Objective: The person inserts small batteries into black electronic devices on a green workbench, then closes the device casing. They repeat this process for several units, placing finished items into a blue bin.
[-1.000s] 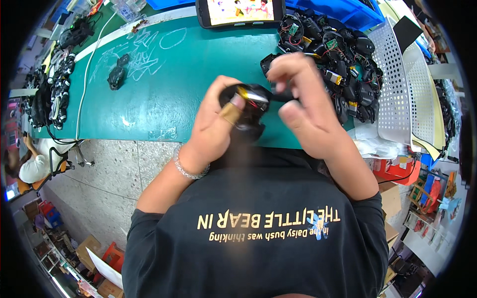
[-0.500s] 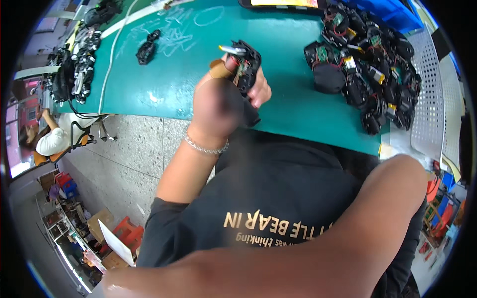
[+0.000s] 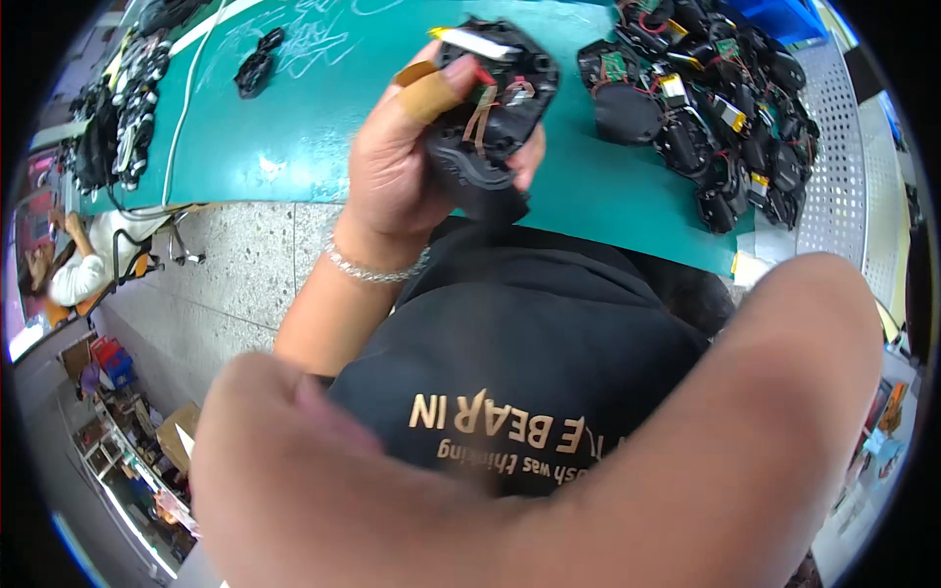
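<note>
My left hand (image 3: pixel 392 162) is closed round an open black ear-cup housing (image 3: pixel 534 83), apparently of a headphone, above the green table. Inside the housing lie a silvery battery (image 3: pixel 475 42) with yellow tape at its end, thin wires and a small red part by my thumb tip. Tan tape wraps that thumb. A dark band or cushion hangs at the housing's lower side. My right arm crosses low in front of my black shirt, and the blurred right hand (image 3: pixel 250 421) is at the lower left, away from the housing. Its fingers cannot be made out.
Many black ear-cup housings (image 3: pixel 686 137) with batteries and green boards are heaped on the green table (image 3: pixel 323 127) at right, beside a perforated white panel (image 3: pixel 838 167) and a blue bin (image 3: pixel 779 20). A small black part (image 3: pixel 257 67) lies far left. Another person (image 3: pixel 78 274) sits at left.
The left hand has lifted and tilted the ear-cup housing so its inside shows more. My right hand has moved up from the lower left corner. The whole view has shifted slightly.
</note>
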The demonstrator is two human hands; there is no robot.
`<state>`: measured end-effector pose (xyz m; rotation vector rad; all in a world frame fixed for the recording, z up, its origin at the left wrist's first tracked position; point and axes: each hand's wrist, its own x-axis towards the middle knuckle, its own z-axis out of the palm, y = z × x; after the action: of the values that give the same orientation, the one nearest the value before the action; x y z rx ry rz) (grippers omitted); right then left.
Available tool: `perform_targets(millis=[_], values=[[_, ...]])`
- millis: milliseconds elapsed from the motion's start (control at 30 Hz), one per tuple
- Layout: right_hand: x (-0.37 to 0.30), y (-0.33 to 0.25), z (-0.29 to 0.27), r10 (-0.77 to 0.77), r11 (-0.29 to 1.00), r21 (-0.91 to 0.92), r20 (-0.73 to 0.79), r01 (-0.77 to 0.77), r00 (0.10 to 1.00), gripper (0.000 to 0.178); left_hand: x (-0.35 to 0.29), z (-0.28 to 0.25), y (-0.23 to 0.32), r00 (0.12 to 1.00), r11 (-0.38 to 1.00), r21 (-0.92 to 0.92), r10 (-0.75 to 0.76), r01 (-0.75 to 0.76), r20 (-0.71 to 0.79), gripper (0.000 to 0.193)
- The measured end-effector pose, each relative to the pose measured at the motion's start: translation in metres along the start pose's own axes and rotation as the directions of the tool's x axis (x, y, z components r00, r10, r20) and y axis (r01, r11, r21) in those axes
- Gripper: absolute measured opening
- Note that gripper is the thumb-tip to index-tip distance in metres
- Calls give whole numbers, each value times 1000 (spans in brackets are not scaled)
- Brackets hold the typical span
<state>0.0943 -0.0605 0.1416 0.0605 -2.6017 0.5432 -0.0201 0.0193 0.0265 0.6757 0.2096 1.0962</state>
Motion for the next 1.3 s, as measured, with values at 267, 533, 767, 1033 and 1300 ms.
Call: perform_targets(millis=[267,533,767,1033,1300], values=[[-30,16,-27,93,989,-126,80,-82,992,37,-10,-2,-1,1000,999,-44,-3,3,0,22],[-60,46,-63,508,786,-155,-390,-599,768,37,-9,41,13,965,681,717,259,-147,-48,14],[-83,71,-11,620,782,275,-428,-559,657,33,-12,30,4,962,475,849,239,-234,131,13],[-87,76,-13,520,852,194,-413,-486,748,28,-14,33,6,938,424,843,242,-332,248,12],[-91,78,0,569,822,264,-409,-504,714,25,-9,28,13,904,162,896,184,-414,385,14]])
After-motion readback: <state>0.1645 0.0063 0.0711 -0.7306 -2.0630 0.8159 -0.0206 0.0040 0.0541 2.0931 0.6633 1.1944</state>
